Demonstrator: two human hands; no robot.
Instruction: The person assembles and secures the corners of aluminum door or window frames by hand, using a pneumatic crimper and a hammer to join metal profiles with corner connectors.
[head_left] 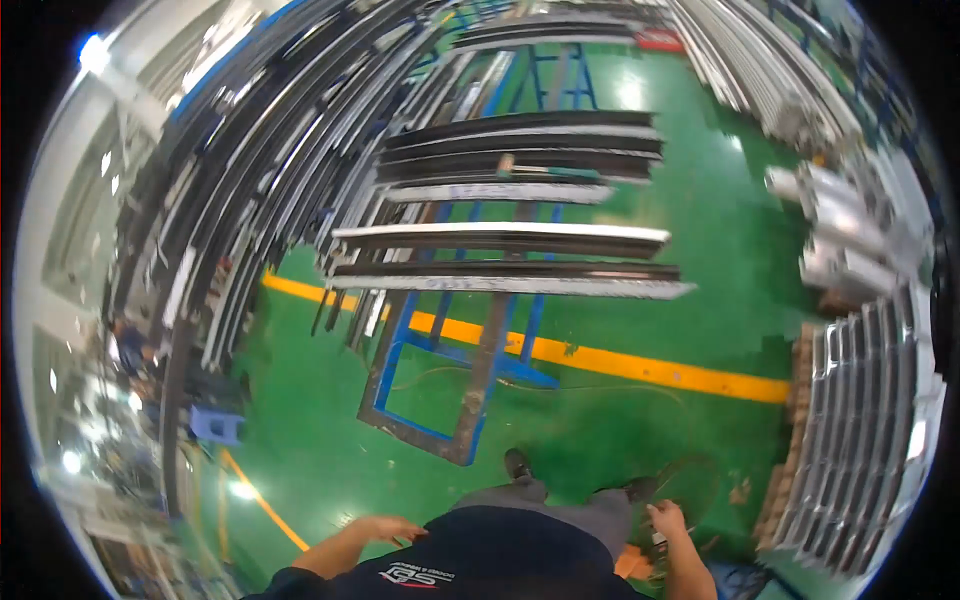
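My left hand is beside the front of my dark shirt, its fingers loosely stretched and apart, with nothing in them. Low at the right, my right hand has its fingers curled in; a small pale thing shows below them, too small to name. Ahead of me, long dark and white metal profiles lie crosswise on a blue-framed rack. A hammer with a green handle rests on the farther profiles. Neither hand touches the rack or the profiles.
Long profiles fill racks along the left. Silvery wrapped bundles and stacked profiles stand at the right. A blue stool is at the left. A yellow line and a thin cable cross the green floor.
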